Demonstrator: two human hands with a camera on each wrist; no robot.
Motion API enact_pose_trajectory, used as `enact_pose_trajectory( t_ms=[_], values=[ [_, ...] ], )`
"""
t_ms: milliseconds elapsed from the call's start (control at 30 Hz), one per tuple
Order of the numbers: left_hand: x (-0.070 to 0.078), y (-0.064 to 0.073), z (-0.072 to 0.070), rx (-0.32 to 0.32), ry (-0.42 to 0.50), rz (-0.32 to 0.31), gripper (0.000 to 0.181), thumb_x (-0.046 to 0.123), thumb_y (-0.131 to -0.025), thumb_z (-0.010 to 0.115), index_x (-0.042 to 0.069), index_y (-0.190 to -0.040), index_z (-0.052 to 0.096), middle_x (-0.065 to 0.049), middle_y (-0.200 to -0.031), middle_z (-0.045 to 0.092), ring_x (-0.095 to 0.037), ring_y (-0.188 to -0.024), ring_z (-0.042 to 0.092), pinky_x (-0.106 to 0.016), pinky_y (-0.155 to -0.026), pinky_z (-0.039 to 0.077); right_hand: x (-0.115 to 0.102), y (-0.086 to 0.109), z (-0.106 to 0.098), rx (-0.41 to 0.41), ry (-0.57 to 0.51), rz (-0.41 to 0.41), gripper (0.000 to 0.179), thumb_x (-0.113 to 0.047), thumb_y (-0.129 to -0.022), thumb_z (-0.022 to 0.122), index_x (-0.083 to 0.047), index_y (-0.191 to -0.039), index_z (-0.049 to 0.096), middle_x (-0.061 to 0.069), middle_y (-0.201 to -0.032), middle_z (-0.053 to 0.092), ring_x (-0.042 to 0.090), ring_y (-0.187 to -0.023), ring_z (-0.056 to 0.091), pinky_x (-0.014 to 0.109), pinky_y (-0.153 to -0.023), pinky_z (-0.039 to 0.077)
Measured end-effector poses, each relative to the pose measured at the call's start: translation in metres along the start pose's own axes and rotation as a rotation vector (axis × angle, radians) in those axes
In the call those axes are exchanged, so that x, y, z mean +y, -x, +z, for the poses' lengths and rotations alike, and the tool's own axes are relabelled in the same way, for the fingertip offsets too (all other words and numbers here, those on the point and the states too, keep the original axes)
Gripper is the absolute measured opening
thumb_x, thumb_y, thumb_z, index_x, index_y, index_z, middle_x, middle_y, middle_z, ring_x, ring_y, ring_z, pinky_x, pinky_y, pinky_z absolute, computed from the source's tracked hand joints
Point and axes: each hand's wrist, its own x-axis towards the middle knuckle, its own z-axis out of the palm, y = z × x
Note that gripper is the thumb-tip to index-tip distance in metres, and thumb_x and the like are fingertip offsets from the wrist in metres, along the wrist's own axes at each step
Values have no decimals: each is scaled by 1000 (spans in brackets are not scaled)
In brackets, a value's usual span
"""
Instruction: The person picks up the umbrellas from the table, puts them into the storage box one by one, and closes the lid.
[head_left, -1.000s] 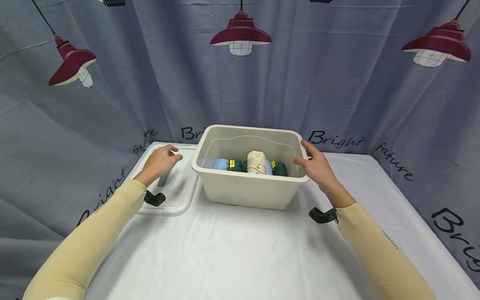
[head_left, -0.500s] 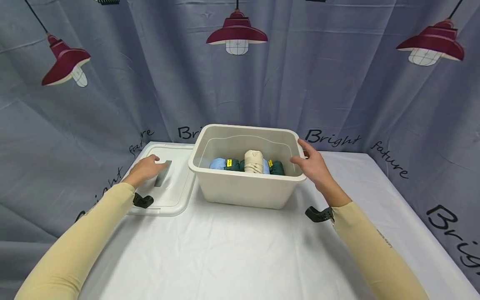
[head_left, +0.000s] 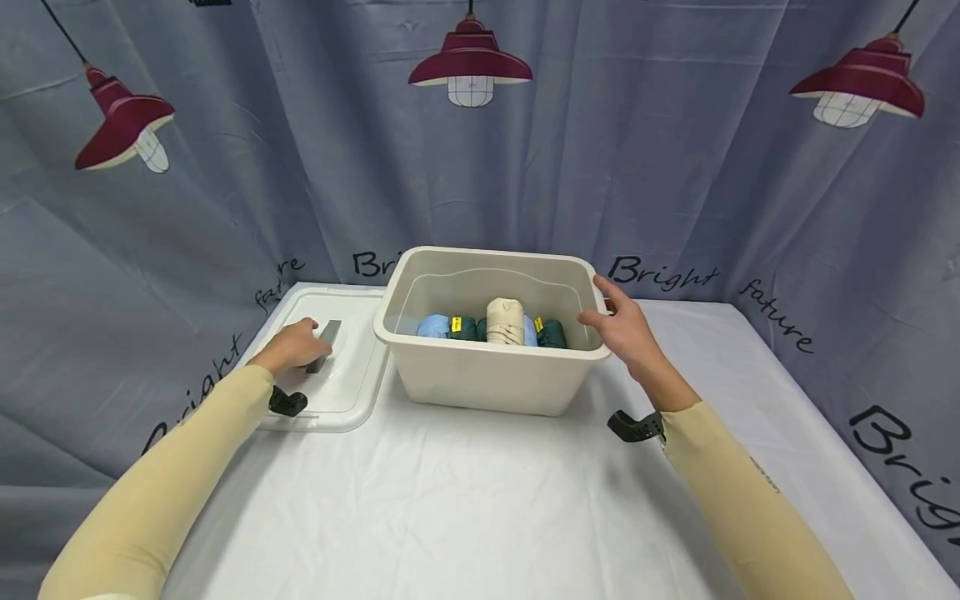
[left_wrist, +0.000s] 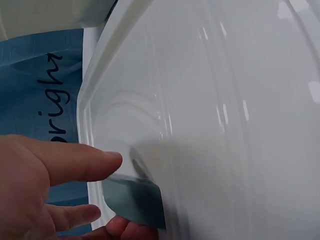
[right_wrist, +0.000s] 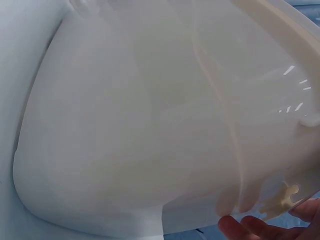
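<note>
An off-white plastic box point(head_left: 487, 379) stands upright on the table. Beige point(head_left: 505, 323), light blue point(head_left: 433, 326) and dark green bundles point(head_left: 552, 334) lie inside it. My right hand point(head_left: 630, 333) grips the box's right rim, thumb inside; fingertips show at the bottom of the right wrist view. On the left a white lid point(head_left: 352, 367) lies flat, bearing a grey strip point(head_left: 330, 330). My left hand point(head_left: 291, 346) is at this strip. In the left wrist view its thumb and several fingertips lie on either side of the grey strip point(left_wrist: 137, 202); how firmly they press is unclear.
A white cloth covers the table point(head_left: 472, 508). Behind it hangs a blue-grey curtain point(head_left: 315, 167) printed with lamps and lettering. The lid's right edge lies close beside the box. Black bands point(head_left: 636, 427) sit at both wrists.
My left hand has moved left and down from above the lid to the grey strip, and its fingers have drawn in. The right hand stays on the box rim. The view has shifted slightly.
</note>
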Motion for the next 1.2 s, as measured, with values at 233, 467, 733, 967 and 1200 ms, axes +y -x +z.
enact_pose_trajectory(
  t_ms=[233,467,733,967,1200],
  values=[
    [4,-7,4,26,5,1,77,12,-88,58,-13,-153,25,-35,-144,43,-40,-115,50,-50,-99,42,-1,1,-2,-5,-4,5,81,-20,-96,58,-24,-164,14,25,-153,39,43,-137,44,59,-108,41],
    [8,-13,5,80,-44,17,69,8,-86,61,-12,-148,38,-35,-140,49,-40,-107,55,-50,-93,48,-1,2,-4,4,-8,6,81,-20,-96,58,-25,-164,14,25,-152,39,43,-137,44,59,-108,40],
    [5,-16,5,57,-2,9,71,7,-85,63,-9,-150,37,-31,-129,58,-30,-86,61,-33,-70,48,2,2,-3,4,-7,12,81,-20,-96,58,-25,-164,15,25,-153,39,43,-138,43,59,-109,39],
    [3,-18,3,49,32,-28,74,7,-84,64,-7,-151,37,-34,-139,51,-29,-82,61,-32,-65,48,1,0,-2,-2,-20,13,82,-18,-95,59,-25,-164,15,24,-153,39,42,-137,44,59,-109,40],
    [4,-10,-9,81,5,17,75,8,-81,65,-8,-150,39,-35,-138,51,-37,-99,57,-36,-74,49,0,0,-1,-5,-17,13,82,-19,-95,60,-25,-164,15,24,-153,40,41,-136,44,58,-108,40]
  ],
)
